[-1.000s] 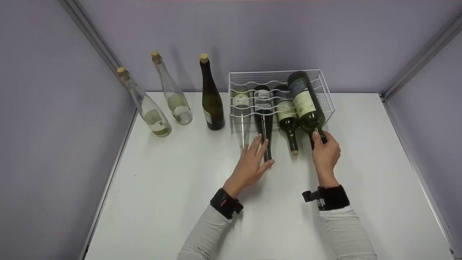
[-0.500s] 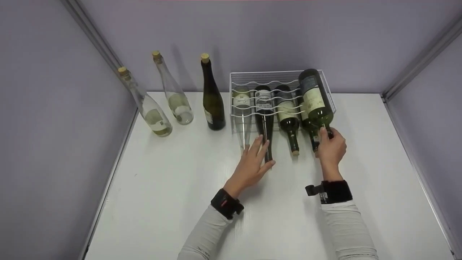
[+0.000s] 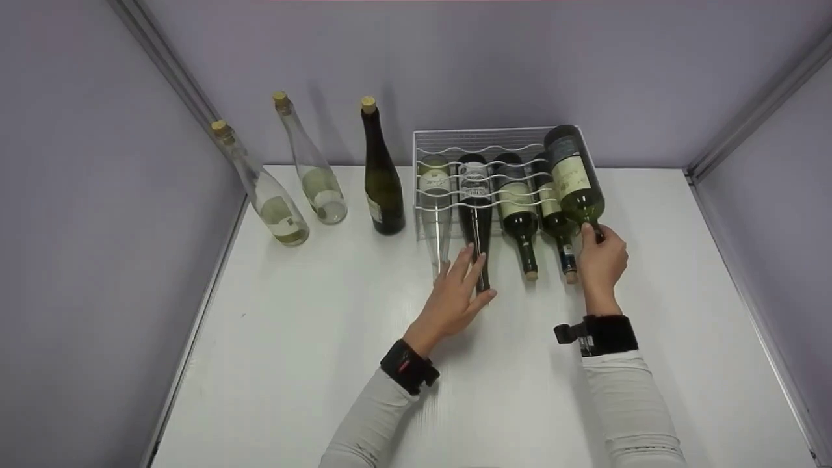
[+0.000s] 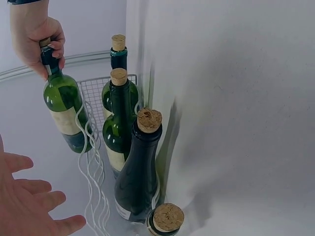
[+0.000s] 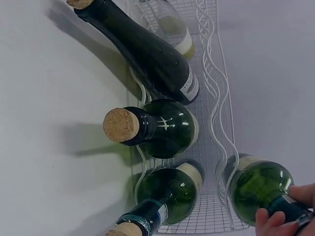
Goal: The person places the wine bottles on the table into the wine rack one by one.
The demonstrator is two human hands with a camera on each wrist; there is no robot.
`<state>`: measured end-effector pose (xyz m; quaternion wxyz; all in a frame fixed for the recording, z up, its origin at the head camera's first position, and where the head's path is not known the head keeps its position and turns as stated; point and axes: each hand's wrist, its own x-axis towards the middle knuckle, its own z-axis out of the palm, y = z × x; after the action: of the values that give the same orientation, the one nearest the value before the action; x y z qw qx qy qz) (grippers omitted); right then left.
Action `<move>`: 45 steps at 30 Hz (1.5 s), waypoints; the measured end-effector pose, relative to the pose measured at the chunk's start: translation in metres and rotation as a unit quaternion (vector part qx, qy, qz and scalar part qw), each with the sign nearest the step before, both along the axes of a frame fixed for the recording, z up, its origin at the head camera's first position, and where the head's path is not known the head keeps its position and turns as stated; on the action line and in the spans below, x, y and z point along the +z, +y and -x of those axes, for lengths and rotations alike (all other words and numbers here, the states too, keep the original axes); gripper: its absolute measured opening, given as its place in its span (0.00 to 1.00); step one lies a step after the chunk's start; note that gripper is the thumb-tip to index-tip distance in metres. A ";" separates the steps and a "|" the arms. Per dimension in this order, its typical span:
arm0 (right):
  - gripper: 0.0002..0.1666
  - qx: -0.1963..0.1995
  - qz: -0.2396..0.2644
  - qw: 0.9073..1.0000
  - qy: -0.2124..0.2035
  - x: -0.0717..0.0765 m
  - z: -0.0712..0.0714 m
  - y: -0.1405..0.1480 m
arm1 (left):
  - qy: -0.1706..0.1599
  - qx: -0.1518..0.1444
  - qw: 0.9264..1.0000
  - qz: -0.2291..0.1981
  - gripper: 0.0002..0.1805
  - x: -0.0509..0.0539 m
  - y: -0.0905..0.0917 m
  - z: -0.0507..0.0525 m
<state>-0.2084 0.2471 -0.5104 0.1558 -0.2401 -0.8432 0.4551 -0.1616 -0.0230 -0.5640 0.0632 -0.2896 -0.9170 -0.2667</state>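
Note:
My right hand (image 3: 603, 263) grips the neck of a green wine bottle (image 3: 573, 174) with a cream label. The bottle lies with its base away from me, at the right end on top of the white wire rack (image 3: 415, 166). In the left wrist view it is beside the wavy upper wires (image 4: 91, 162). Below, in the rack, lie a clear bottle (image 3: 436, 218), a dark bottle (image 3: 476, 218) and two green bottles, one (image 3: 520, 224) beside the other (image 3: 560, 224), necks toward me. My left hand (image 3: 448, 302) is spread over the clear and dark bottles' necks; contact is unclear.
Left of the rack stand three corked bottles: a dark one (image 3: 383, 188), a clear one (image 3: 318, 182) and another clear one (image 3: 276, 211). The white table (image 3: 312, 351) meets grey walls at the back (image 3: 468, 58) and both sides.
My right hand has carried its bottle rightward and slightly away from me across the rack's top. The rightmost bottle underneath has come into view. My left hand stays nearly still.

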 end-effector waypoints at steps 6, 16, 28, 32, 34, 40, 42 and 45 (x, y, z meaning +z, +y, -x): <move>0.29 0.005 -0.017 1.000 -0.018 0.003 0.006 0.004 | 0.001 0.000 1.000 -0.002 0.39 -0.001 0.001 -0.001; 0.29 0.033 0.008 0.999 -0.041 0.011 0.014 0.010 | -0.001 0.005 1.000 0.007 0.38 -0.002 0.000 -0.002; 0.25 0.052 0.160 0.985 -0.042 0.012 0.021 0.017 | -0.001 0.002 1.000 0.006 0.39 -0.004 0.000 -0.002; 0.24 0.055 0.246 0.967 -0.046 0.014 0.022 0.021 | -0.003 0.002 1.000 0.005 0.39 -0.005 -0.001 -0.001; 0.25 0.055 0.267 0.961 -0.051 0.016 0.023 0.023 | -0.004 0.002 1.000 0.006 0.39 -0.005 -0.001 -0.001; 0.30 0.055 0.284 0.955 -0.057 0.017 0.025 0.024 | -0.009 0.004 1.000 0.009 0.39 -0.005 -0.001 -0.002; 0.31 0.054 0.292 0.953 -0.056 0.018 0.026 0.024 | -0.008 0.005 1.000 0.010 0.39 -0.005 -0.001 -0.002; 0.29 0.051 0.305 0.949 -0.055 0.018 0.027 0.023 | -0.006 0.005 1.000 0.012 0.39 -0.006 -0.001 -0.002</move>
<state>-0.2352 0.2703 -0.4923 0.0052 -0.2572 -0.6823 0.6843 -0.1598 -0.0241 -0.5696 0.0552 -0.2843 -0.9220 -0.2570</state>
